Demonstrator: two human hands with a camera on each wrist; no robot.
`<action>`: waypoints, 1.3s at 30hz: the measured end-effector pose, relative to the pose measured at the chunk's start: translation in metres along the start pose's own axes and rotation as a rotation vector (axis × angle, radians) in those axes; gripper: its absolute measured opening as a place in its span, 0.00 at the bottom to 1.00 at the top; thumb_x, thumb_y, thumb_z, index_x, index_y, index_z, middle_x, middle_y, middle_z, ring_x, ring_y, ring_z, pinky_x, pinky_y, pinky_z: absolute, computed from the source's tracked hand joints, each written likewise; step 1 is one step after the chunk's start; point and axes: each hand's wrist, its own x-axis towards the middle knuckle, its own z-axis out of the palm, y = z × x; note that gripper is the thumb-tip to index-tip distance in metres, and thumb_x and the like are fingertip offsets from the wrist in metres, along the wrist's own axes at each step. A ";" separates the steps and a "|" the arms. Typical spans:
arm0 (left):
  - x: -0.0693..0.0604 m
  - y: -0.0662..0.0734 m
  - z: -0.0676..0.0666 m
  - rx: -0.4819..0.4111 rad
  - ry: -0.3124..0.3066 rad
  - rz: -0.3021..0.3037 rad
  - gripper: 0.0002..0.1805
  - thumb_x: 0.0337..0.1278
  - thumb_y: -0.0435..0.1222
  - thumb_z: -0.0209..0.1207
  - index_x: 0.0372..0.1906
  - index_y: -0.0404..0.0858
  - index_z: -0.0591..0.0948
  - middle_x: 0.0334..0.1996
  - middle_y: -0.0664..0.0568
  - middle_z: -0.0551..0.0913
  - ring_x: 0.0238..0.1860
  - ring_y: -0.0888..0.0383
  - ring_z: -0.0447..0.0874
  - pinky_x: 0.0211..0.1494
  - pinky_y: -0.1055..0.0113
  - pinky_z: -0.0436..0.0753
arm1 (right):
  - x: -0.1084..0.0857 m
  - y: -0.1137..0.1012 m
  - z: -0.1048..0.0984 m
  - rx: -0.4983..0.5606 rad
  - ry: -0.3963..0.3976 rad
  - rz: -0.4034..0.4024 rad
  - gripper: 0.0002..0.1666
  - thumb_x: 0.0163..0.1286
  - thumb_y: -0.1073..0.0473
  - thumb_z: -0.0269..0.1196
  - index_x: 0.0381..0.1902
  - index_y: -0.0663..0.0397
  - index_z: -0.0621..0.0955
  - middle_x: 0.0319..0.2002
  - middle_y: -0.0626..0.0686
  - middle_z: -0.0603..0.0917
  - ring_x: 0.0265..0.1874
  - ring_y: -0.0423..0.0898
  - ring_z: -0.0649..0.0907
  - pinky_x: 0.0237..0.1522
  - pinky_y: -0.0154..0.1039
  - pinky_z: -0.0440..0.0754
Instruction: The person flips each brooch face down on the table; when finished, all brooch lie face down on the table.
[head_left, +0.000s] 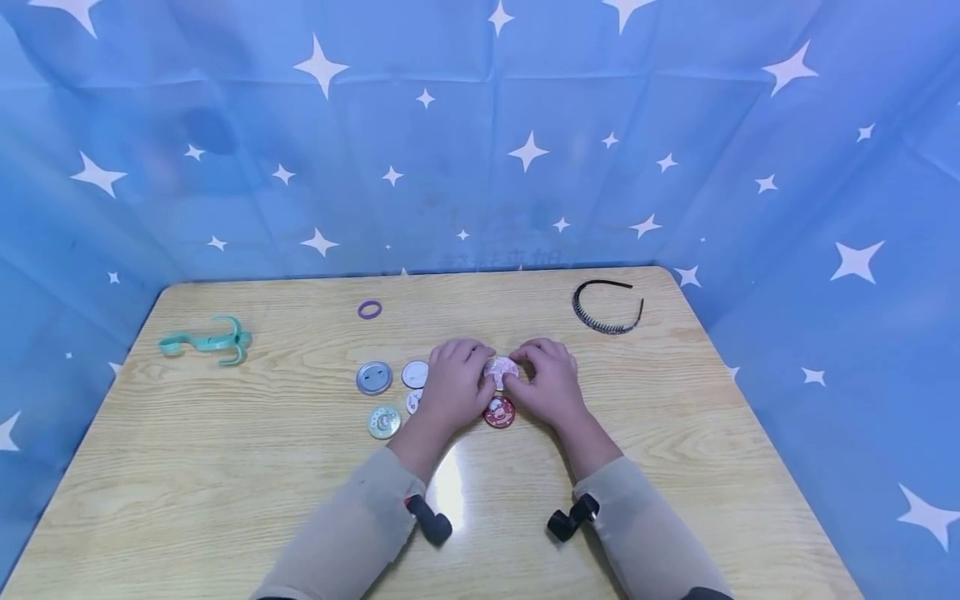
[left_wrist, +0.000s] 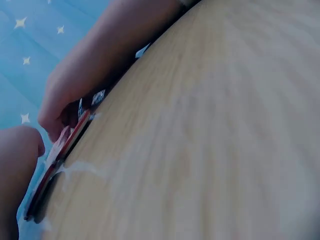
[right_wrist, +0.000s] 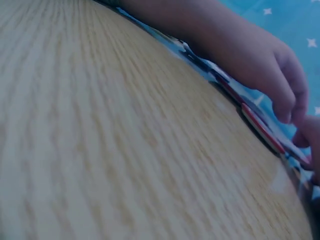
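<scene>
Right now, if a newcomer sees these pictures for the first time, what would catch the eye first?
Probably the blue backdrop with its white stars, rising behind the wooden table. The eye may then go to the left hand and right hand, holding a pale pink badge between them, with a red badge on its near side. A turquoise pronged object stands out toward the table's left edge.

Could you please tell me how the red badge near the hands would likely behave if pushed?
The red badge lies flat and looks thin, so it would probably slide rather than tip or roll. Its evenly round outline suggests it is stiff rather than floppy. Being small, it is likely light.
</scene>
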 end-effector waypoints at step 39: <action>0.003 0.001 0.004 -0.072 -0.137 -0.144 0.29 0.63 0.55 0.64 0.64 0.46 0.84 0.63 0.51 0.81 0.69 0.48 0.72 0.74 0.47 0.68 | 0.000 0.001 0.000 -0.017 -0.010 -0.005 0.19 0.61 0.45 0.72 0.46 0.47 0.88 0.56 0.52 0.83 0.60 0.57 0.75 0.67 0.61 0.63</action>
